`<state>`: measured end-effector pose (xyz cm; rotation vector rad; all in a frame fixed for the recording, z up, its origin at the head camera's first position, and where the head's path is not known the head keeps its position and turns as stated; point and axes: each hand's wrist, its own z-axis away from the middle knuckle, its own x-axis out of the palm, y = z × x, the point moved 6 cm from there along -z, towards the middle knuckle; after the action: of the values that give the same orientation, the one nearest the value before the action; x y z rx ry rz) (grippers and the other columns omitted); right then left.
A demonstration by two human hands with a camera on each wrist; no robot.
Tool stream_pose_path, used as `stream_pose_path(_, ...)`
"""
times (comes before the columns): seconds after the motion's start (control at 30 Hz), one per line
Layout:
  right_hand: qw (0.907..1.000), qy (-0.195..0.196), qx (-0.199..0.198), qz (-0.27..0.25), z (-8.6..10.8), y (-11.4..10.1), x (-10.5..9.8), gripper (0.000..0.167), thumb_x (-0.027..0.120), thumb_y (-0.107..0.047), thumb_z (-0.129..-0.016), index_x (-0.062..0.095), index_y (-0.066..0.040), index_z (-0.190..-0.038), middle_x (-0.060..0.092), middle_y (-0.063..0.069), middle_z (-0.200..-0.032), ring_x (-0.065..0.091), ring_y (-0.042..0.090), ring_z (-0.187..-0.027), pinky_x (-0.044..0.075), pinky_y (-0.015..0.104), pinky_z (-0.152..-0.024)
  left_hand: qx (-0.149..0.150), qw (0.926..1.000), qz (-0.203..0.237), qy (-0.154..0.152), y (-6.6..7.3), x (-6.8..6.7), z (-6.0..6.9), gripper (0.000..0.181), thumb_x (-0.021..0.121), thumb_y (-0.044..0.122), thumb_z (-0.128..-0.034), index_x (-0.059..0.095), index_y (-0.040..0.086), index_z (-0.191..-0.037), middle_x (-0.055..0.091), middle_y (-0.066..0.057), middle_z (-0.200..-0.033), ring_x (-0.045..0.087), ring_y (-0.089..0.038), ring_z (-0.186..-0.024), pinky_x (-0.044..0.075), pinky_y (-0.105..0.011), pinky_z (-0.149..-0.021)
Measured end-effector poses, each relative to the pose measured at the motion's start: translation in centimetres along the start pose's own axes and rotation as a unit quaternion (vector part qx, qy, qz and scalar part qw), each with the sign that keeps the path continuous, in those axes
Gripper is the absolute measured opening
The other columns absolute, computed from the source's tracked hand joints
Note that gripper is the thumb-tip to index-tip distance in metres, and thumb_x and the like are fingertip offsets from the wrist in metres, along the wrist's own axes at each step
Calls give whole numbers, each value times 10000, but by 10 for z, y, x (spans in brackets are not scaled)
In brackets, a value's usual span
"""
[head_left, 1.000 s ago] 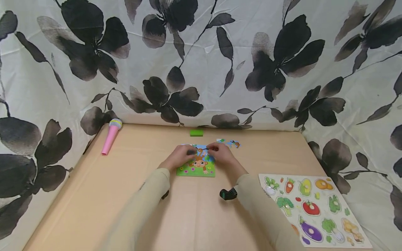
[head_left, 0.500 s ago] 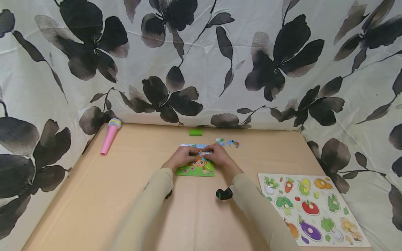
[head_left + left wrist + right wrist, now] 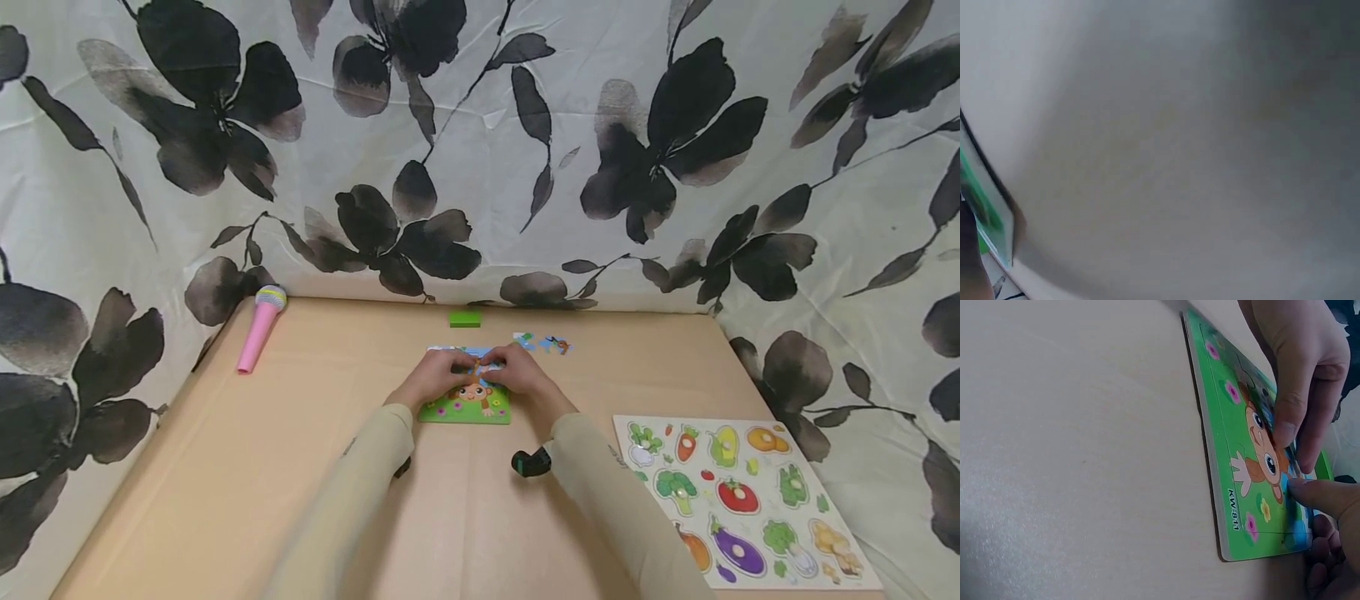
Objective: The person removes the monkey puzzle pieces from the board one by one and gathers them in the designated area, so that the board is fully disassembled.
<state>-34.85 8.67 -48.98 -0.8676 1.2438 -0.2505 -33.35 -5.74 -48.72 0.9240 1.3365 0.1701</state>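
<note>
A jigsaw board (image 3: 465,412) with a monkey on green grass lies flat on the table. My left hand (image 3: 433,373) reaches over its left half, and my right hand (image 3: 522,372) over its right. Near the middle, their thumbs and forefingers meet at a puzzle piece, mostly hidden by the fingers. In the right wrist view, the left hand (image 3: 1304,369) points thumb and finger down beside the monkey's face (image 3: 1263,440). There the right thumb (image 3: 1313,492) presses on the picture, its other fingers bent at the board's side. Only a board corner (image 3: 997,219) shows in the left wrist view.
Loose puzzle pieces (image 3: 557,344) lie behind the right hand. A green block (image 3: 465,319) sits at the back edge. The pink toy microphone (image 3: 260,329) is at the back left. A vegetable picture board (image 3: 738,525) lies right, partly under the right sleeve (image 3: 626,508).
Both hands have come closer together and lower over the board. The piece held up between them a second ago is now down at the picture. Over the last half second the hands barely move.
</note>
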Motion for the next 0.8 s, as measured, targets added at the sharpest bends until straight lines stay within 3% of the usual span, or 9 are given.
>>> stream_pose_path(0.2, 9999, -9, 129, 24, 0, -2, 0, 211, 715, -129, -897, 712, -43, -1090, 654, 110, -1161, 575, 294, -1140, 458, 413, -1004, 149, 9999, -11, -3, 0, 0, 2, 315, 718, 123, -890, 701, 4, -1181, 620, -73, -1316, 521, -281, -1285, 374, -425, -1100)
stream_pose_path(0.63, 9990, -65, 434, -6, -1, -2, 4, 143, 709, -129, -903, 685, -78, -1034, 583, 146, -1217, 519, 294, -1172, 430, 411, -1014, -194, 9996, 141, -151, -3, 3, 2, 360, 732, 145, -882, 686, 21, -1216, 596, -50, -1349, 468, -265, -1334, 336, -422, -1127)
stream_pose_path(0.8, 9980, -24, 604, -194, 0, -2, 7, 93, 695, -122, -914, 654, -94, -993, 439, 187, -1241, 458, 303, -1110, 423, 437, -976, -203, 9997, 80, -143, -5, 4, 1, 355, 732, 139, -883, 687, 25, -1217, 593, -67, -1352, 490, -286, -1311, 359, -422, -1111)
